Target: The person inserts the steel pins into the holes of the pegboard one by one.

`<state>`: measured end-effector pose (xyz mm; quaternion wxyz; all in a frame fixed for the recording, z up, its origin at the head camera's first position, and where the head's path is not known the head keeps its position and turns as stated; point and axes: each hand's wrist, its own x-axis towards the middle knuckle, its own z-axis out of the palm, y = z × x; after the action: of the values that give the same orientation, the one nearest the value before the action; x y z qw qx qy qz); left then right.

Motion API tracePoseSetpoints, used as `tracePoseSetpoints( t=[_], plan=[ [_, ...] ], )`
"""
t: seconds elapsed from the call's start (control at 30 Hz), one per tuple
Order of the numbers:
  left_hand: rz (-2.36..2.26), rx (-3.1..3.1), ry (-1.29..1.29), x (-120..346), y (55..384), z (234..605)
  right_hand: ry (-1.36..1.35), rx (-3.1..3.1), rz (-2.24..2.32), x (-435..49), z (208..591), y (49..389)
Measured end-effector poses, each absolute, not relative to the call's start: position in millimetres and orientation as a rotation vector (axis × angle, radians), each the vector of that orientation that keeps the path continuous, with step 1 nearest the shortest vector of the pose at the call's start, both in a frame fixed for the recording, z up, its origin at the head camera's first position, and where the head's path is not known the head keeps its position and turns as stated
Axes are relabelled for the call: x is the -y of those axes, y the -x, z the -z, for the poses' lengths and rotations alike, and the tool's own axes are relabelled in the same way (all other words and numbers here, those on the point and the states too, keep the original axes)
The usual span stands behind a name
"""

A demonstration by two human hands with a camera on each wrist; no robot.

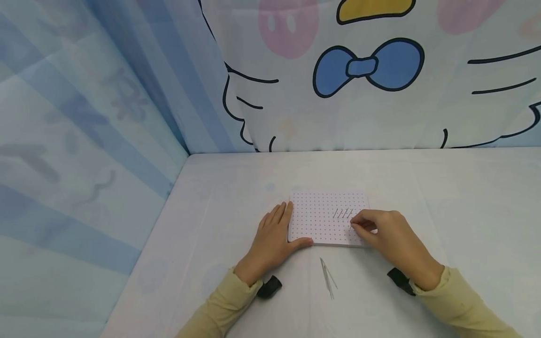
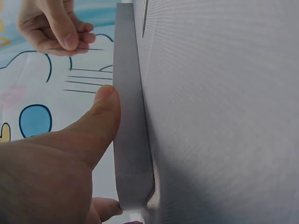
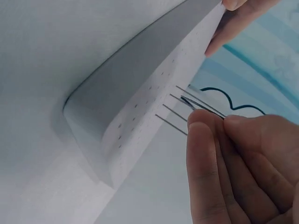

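Note:
A white board with a grid of small dark dots lies flat on the table. My left hand rests along its left edge with fingers straight, the thumb touching the front edge. Over the right part of the board, my right hand pinches a thin metal needle between thumb and fingertips. The needle's tip is close to the board; whether it sits in a hole I cannot tell. Several needles stand in a row in the board, beside the right fingertips.
Several loose needles lie on the white tablecloth in front of the board, between the two forearms. Behind the table hangs a printed curtain, and another drape borders the left side.

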<state>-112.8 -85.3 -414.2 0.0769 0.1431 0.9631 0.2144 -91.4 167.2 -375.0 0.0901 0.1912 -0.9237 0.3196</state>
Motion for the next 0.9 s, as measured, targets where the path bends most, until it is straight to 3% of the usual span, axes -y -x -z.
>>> tracePoseSetpoints(
  t=[0.9],
  plan=[
    [-0.646, -2.887, -0.432, 86.5, 112.6, 414.7, -0.514, 2.634, -0.952, -178.1, 391.1, 109.6]
  ],
)
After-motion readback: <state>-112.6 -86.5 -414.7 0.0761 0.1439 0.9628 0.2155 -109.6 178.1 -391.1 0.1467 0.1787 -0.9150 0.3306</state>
